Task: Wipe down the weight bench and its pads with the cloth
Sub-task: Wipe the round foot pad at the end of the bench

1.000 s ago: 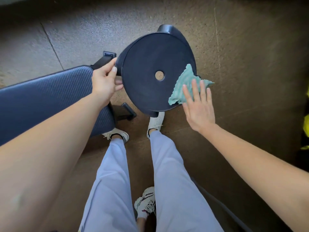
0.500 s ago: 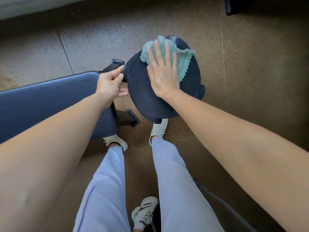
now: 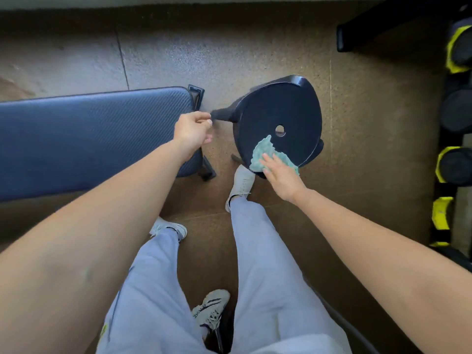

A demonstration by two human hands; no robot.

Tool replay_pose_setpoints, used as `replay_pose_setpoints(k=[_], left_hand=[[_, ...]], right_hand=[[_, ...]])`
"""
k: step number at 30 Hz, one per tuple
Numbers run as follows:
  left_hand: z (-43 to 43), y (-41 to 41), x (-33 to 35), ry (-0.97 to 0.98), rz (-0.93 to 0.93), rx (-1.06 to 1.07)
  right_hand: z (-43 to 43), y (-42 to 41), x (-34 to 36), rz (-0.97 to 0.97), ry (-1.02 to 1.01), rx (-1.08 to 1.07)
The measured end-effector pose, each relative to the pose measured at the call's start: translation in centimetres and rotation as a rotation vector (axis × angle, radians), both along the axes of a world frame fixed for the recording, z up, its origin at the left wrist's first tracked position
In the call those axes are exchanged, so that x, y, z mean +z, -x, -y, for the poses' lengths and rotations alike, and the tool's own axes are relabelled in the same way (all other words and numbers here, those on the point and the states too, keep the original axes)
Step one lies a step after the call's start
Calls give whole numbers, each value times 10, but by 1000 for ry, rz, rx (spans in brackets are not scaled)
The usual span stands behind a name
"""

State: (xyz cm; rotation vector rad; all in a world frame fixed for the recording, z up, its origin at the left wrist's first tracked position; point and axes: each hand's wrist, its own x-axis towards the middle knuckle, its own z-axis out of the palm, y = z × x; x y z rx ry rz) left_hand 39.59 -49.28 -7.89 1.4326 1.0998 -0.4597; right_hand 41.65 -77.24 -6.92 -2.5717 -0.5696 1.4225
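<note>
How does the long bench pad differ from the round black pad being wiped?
The long bench pad is blue, rectangular and woven-textured; the round pad is black, disc-shaped and smooth with a centre hole. The cloth under the right hand lies on the round pad; none is on the bench pad.

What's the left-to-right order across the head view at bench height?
Blue bench pad → left hand → black round pad, with the teal cloth pressed on its lower edge under the right hand → yellow-and-black dumbbells at the far right.
</note>
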Motion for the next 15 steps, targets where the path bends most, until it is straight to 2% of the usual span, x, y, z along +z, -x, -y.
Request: replay_pose_setpoints(k=[3,5,10,15], left_hand=[[-17,62,32,36,-15,47],[-33,104,58,69,-18,82],[-85,193,130,117,57,152],[-151,275,200,99,207,195]], right_hand=[[-27,16,24,-81,105,-230],[-56,32,42,-137,90,-361],[-160,88,104,-299,-190,-684],[-278,157,186,-371,-419,-596]])
